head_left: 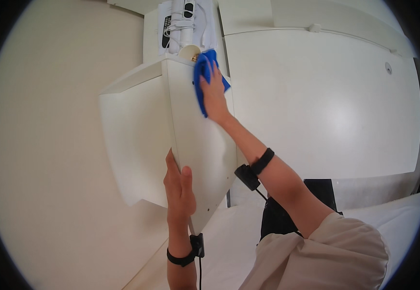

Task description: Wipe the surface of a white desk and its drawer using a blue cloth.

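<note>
A white box-like furniture piece [195, 140], perhaps a drawer, stands in front of me with a long flat panel toward my right. My left hand [178, 188] holds the near part of this panel's left edge, thumb on the flat face and fingers round the other side. My right hand [214, 96] presses a bunched blue cloth [200, 92] against the far end of the same face. Its fingers lie over the cloth, which hangs a little past the panel's far edge. Small dark holes dot the panel near its right and lower edges.
Behind the panel are a pale cup [189, 51], a dark remote control [166, 31] and a white device with a coiled cable [186, 34]. A white tabletop [316, 106] fills the right, with a cable along its far side. A plain wall [50, 145] is at left.
</note>
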Action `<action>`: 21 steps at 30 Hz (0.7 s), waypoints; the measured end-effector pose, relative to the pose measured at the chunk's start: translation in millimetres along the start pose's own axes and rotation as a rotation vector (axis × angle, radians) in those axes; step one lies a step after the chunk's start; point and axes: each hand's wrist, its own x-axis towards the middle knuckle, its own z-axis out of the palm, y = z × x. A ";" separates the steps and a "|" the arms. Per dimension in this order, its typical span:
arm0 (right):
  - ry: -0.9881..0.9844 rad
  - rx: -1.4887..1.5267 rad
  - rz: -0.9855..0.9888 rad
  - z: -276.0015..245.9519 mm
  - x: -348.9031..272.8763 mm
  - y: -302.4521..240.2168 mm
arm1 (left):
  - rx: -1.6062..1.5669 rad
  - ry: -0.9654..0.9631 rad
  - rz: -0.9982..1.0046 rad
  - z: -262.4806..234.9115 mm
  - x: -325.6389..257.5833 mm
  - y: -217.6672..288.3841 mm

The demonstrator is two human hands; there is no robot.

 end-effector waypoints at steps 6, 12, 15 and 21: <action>-0.400 -0.467 0.393 -10.8 -100.1 65.5 | 0.035 -0.018 -0.059 -1.6 3.2 7.3; -0.208 0.028 0.119 -18.4 -104.5 -99.4 | -0.012 0.016 0.036 2.2 5.0 -1.1; -0.142 0.074 0.049 -11.1 -46.5 -108.4 | -0.017 0.036 0.035 1.8 6.2 -5.4; 0.006 -0.095 0.225 25.2 -11.4 33.6 | 0.041 0.065 -0.008 4.0 7.9 -7.7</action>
